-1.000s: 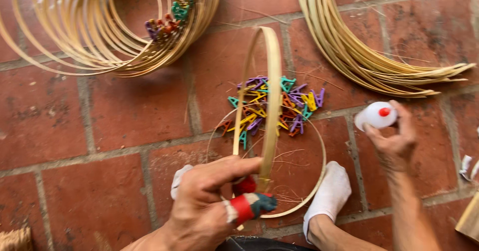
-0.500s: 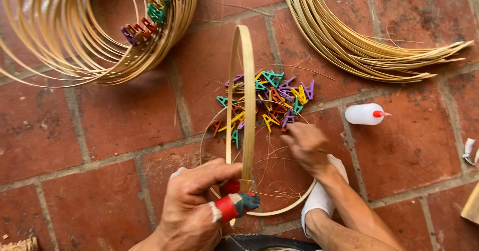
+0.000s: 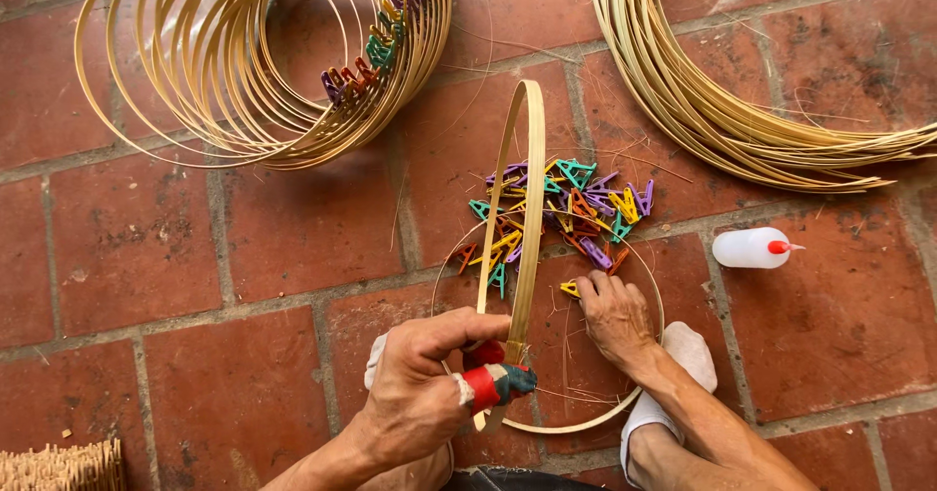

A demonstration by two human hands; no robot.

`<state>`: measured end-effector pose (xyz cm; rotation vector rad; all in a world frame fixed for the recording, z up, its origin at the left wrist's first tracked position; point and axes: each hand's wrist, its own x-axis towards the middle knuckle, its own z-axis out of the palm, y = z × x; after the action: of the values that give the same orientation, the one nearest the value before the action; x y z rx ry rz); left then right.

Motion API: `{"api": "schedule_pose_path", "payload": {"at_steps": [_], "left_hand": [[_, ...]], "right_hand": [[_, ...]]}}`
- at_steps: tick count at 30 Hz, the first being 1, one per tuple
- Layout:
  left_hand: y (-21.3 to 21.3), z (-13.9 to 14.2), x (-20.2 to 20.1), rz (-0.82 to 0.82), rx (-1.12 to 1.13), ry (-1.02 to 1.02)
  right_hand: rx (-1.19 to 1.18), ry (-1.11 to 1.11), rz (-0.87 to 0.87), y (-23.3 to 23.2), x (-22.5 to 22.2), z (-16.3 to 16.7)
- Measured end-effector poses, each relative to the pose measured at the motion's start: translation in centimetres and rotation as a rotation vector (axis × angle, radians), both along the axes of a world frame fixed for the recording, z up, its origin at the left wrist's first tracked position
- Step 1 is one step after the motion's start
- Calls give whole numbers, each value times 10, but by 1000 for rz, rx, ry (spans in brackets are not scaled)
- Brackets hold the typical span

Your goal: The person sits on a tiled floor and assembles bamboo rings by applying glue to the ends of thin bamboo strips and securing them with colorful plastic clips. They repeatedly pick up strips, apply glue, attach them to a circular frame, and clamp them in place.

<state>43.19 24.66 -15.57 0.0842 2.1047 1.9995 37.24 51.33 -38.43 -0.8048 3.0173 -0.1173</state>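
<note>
Brick floor [image 3: 146,247], no desk. Far ahead-left of the left hand: a stack of finished bamboo hoops [image 3: 264,61], some carrying coloured clips. Far ahead-right of the right hand: a bundle of loose bamboo strips [image 3: 742,110].

Left hand [image 3: 420,393], fingers taped, is closed on the bottom of an upright bamboo hoop [image 3: 522,237] at its overlapped joint, between the person's socked feet. A second hoop [image 3: 586,423] lies flat under both hands.

Change: a second ago the right hand [image 3: 615,315] held the glue bottle [image 3: 752,247]. The bottle now lies on the floor, well to that hand's right, and the hand is palm-down, fingers partly curled, fingertips at the near edge of the clip pile [image 3: 556,218]. Whether it grips a clip: cannot tell. Reads as glue applied, clamp being fetched.

Obstructions: the upright hoop stands just left of the right hand; loose fibres litter the floor.
</note>
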Motion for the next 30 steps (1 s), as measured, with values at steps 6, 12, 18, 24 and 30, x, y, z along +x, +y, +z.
{"api": "schedule_pose_path", "payload": {"at_steps": [6,12,18,24,30], "left_hand": [[-3,-2,2,-27,105,13],[-3,4,3,-68,121,-16],[-3,12,-1,-99,130,-83],[-5,12,0,-118,96,-67],[-5,11,-2,-116,66,-58]], "right_hand": [[-862,-709,-49,21,-4,138],[-891,-554,451,0,-7,253],[-901,-567,507,-19,-11,270],[-919,-572,524,-18,-12,266],[-954,-649,506,-10,-11,254]]}}
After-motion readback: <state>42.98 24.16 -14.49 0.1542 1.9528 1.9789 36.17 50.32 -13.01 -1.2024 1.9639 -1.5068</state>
